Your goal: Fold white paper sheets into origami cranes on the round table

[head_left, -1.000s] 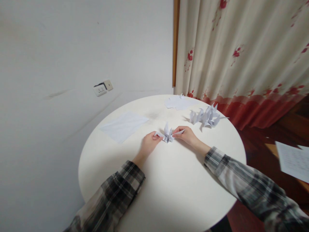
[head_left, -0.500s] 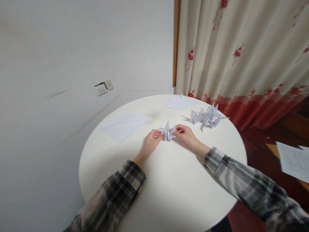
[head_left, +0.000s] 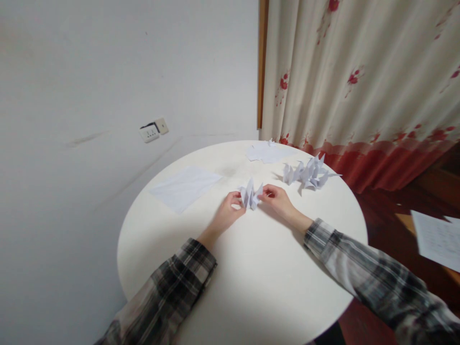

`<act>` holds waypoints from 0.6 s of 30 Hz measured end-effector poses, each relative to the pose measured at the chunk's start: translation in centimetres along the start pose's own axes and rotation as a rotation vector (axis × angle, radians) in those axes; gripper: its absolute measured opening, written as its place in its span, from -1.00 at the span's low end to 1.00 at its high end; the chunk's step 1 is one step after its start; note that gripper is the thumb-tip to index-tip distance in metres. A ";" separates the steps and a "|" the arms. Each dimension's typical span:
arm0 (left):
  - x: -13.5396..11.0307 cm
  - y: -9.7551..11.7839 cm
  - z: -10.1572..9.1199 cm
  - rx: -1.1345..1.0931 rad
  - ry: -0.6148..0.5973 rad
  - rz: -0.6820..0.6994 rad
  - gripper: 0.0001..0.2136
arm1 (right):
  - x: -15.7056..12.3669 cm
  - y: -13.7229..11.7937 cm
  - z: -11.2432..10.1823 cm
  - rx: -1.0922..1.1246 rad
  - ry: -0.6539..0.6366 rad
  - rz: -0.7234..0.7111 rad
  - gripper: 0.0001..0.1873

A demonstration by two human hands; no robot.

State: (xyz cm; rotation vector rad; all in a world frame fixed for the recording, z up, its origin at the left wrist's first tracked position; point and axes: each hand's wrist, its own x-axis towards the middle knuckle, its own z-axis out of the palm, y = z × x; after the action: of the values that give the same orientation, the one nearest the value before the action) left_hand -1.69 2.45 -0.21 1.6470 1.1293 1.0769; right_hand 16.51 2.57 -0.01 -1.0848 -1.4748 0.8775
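A white folded paper crane stands near the middle of the round white table, between my two hands. My left hand is at its left side, thumb low near the base and fingers curled by the left wing; a gap shows between thumb and fingers. With thumb and fingertips pinched together, my right hand holds the crane's right end. The fingertips of both hands are partly hidden by the paper.
Several finished paper cranes cluster at the table's right rear. A square paper sheet lies left, and more sheets lie at the back with a small folded piece on them. A wall borders the left; a curtain hangs behind.
My left hand has shifted slightly right, its thumb and fingers spreading around the crane's left side. The crane's wings have changed shape a little. My right hand stays almost in place.
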 end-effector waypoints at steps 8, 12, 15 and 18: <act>-0.4 0.0 0.7 -0.228 -0.136 -0.035 -0.65 | -0.6 -1.3 0.0 0.084 -0.060 -0.057 -0.85; -0.2 0.0 0.7 -0.246 -0.100 -0.026 -0.67 | -0.6 -1.6 -0.1 0.088 -0.047 -0.054 -0.82; 0.0 -0.2 0.5 -0.224 -0.096 -0.004 -0.74 | -0.5 -1.6 -0.2 0.087 -0.031 -0.057 -0.82; 0.1 -0.3 0.3 -0.204 -0.089 -0.012 -0.78 | -0.5 -1.6 -0.2 0.084 -0.047 -0.069 -0.82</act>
State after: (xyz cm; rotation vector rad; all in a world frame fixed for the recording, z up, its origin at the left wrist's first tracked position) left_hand -1.46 2.55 -0.59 1.5106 0.9379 1.0637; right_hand 16.49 1.57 1.35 -0.9517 -1.4919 0.9142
